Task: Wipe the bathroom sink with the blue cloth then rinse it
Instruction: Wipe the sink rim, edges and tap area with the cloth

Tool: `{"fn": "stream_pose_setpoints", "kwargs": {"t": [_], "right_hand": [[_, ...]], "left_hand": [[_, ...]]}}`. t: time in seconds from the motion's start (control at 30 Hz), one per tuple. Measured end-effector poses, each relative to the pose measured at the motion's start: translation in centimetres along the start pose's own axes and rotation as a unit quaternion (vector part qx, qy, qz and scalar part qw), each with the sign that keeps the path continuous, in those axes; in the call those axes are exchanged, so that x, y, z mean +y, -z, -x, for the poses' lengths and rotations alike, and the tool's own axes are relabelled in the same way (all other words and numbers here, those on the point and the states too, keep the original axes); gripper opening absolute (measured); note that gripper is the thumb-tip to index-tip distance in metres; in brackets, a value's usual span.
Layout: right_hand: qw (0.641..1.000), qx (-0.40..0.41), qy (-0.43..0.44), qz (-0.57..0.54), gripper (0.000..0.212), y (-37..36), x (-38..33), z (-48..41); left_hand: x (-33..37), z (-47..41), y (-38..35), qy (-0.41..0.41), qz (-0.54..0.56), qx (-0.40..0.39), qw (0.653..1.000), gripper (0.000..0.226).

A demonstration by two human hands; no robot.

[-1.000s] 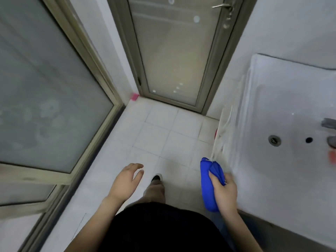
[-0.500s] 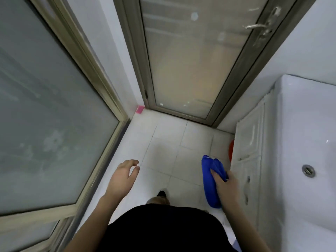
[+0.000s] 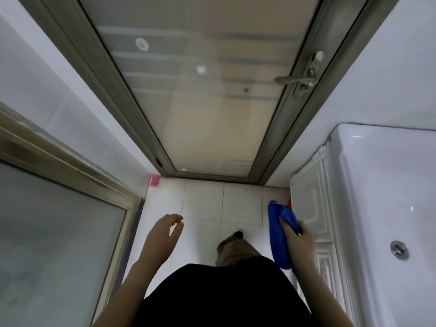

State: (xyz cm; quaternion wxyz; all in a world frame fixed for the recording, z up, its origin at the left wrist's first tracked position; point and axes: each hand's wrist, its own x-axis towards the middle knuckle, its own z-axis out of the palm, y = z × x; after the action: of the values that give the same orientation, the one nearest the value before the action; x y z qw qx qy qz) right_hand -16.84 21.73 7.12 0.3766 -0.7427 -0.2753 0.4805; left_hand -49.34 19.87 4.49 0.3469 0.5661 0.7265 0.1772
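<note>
Right hand (image 3: 300, 241) stays clamped on the blue cloth (image 3: 278, 234), left hand (image 3: 162, 232) loose and empty; view has swung off the sink (image 3: 377, 185) (door ahead now), so wiping looks paused.

A frosted glass door (image 3: 203, 109) with a metal lever handle (image 3: 299, 77) faces the tiled floor (image 3: 203, 204); a pink object (image 3: 155, 180) sits in its corner.

Home bathroom, white sink (image 3: 387, 185) on a panelled cabinet (image 3: 309, 204), tiled floor (image 3: 203, 204), frosted glass door (image 3: 200, 102)
</note>
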Motion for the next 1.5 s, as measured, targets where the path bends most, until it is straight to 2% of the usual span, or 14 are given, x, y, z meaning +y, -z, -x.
{"fn": "stream_pose_setpoints", "kwargs": {"t": [0.13, 0.27, 0.33, 0.43, 0.53, 0.67, 0.83, 0.93, 1.03, 1.17, 1.37, 1.5], "right_hand": [[1.000, -0.004, 0.005, -0.013, 0.021, -2.5, -5.1, -4.6], [0.999, 0.038, 0.019, -0.026, 0.022, -3.3, -8.9, -7.9], [0.996, 0.083, 0.013, -0.044, 0.021, -3.3, -9.8, -9.1], [0.987, 0.149, -0.016, -0.062, 0.022, -3.5, -9.5, -10.3], [0.963, 0.245, -0.069, -0.085, 0.029, -3.5, -8.2, -9.8], [0.905, 0.392, -0.124, -0.111, 0.024, -3.5, -6.8, -7.2], [0.825, 0.512, -0.169, -0.169, 0.027, -3.5, -5.4, -3.7], [0.783, 0.563, -0.178, -0.195, 0.028, -2.9, -5.1, -2.4], [0.754, 0.591, -0.174, -0.227, 0.032, -1.6, -4.6, -2.3], [0.753, 0.588, -0.173, -0.239, 0.029, 1.2, -3.6, -4.0], [0.791, 0.544, -0.157, -0.233, 0.025, 9.0, -3.1, -8.1], [0.800, 0.532, -0.143, -0.239, 0.028, 14.6, -2.7, -10.0]], "left_hand": [[3.9, -7.1, 2.2, -0.036, -0.014, 0.007, 0.999, 0.021], [8.3, -14.0, 3.7, -0.084, -0.037, -0.009, 0.996, 0.023], [10.1, -17.4, 3.8, -0.119, -0.045, -0.040, 0.991, 0.026], [12.2, -22.6, 2.7, -0.188, -0.069, -0.127, 0.971, 0.046], [14.1, -27.1, 0.7, -0.261, -0.124, -0.232, 0.929, 0.052], [18.5, -31.4, -2.3, -0.372, -0.176, -0.346, 0.843, 0.059], [24.9, -32.2, -6.6, -0.461, -0.151, -0.405, 0.775, 0.046], [28.1, -31.0, -9.4, -0.516, -0.157, -0.447, 0.714, 0.031], [30.4, -29.2, -12.1, -0.538, -0.165, -0.472, 0.678, 0.042], [32.3, -28.2, -15.7, -0.540, -0.182, -0.478, 0.668, 0.050], [36.8, -27.2, -21.1, -0.507, -0.189, -0.457, 0.706, 0.053], [41.1, -26.1, -24.5, -0.505, -0.187, -0.462, 0.705, 0.054]]}}
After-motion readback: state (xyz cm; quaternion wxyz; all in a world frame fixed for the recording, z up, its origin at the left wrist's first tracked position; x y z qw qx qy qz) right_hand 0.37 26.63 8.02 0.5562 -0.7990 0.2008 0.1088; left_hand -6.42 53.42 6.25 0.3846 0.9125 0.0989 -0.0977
